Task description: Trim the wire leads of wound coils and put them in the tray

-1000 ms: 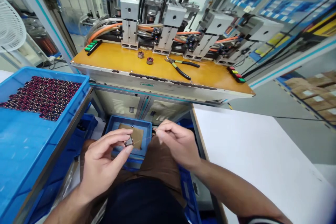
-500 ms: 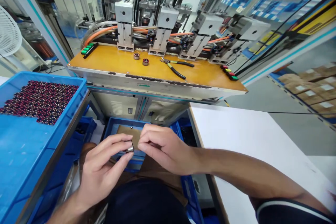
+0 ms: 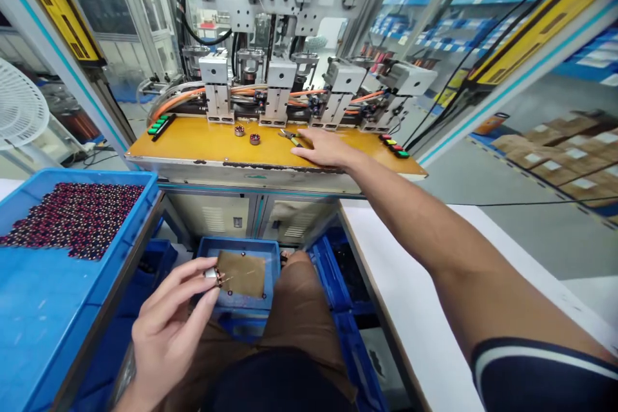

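Observation:
My left hand (image 3: 171, 315) pinches a small silvery wound stator (image 3: 211, 274) between thumb and fingertips, above the blue bin at my knees. Thin copper wire ends stick out from its right side. My right hand (image 3: 321, 147) is stretched forward over the orange-yellow bench top, thumb and fingers apart around the handles of the cutting pliers (image 3: 291, 136). The plier jaws point left; most of the handles lie hidden under the hand. Two small wound stators, a left one (image 3: 239, 131) and a right one (image 3: 255, 140), rest on the bench left of the pliers.
A machine with several grey clamp blocks (image 3: 280, 80) stands behind the bench top (image 3: 193, 148). On the left, a blue tray (image 3: 48, 296) bears many small dark-and-red parts. Below me, a blue bin (image 3: 275, 257) holds brown cardboard and a few small pieces. A white table (image 3: 386, 257) is at right.
My right hand has left the stator and reached forward to the pliers on the bench. My left hand, still pinching the stator, has shifted left and slightly down. The view has tilted up.

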Action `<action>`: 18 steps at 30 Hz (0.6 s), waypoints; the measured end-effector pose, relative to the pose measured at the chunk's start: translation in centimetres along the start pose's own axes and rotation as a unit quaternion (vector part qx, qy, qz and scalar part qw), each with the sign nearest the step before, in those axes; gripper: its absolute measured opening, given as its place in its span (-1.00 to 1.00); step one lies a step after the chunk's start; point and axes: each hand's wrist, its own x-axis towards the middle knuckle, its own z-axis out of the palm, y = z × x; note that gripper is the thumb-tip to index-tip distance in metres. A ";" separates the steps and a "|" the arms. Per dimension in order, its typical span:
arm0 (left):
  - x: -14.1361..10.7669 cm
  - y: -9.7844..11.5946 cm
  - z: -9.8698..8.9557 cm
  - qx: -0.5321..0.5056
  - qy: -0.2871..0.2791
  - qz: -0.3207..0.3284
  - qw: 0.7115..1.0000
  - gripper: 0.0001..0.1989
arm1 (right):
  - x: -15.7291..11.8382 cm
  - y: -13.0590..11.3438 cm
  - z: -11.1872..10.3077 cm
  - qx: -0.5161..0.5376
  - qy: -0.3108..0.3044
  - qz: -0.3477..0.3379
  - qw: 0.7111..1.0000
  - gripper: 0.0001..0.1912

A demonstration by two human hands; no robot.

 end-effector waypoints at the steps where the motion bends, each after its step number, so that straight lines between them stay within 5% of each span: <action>1: -0.1 0.0 -0.1 0.002 0.007 -0.002 1.000 -0.64 | -0.2 0.2 0.3 -0.009 -0.014 0.002 1.000 -0.41; 6: -0.1 -0.2 -0.3 0.012 0.046 -0.028 0.998 -0.66 | -3.7 -0.1 0.0 -0.042 -0.052 -0.035 0.997 -0.34; 9: 0.1 -0.4 -0.3 0.017 0.066 -0.044 0.997 -0.68 | -7.7 -1.3 -0.1 -0.059 -0.015 -0.093 0.994 -0.40; 13: 0.5 -0.7 -0.1 0.020 0.080 -0.046 0.996 -0.69 | -15.0 -5.9 1.4 0.109 0.045 -0.138 0.983 -0.47; 16: 0.7 -0.7 0.2 0.024 0.081 -0.049 0.995 -0.69 | -20.2 -10.7 3.0 0.338 -0.048 -0.106 0.934 -0.63; 18: 0.8 -0.7 0.3 0.022 0.076 -0.049 0.996 -0.69 | -22.7 -13.5 3.8 0.483 -0.127 -0.096 0.861 -0.58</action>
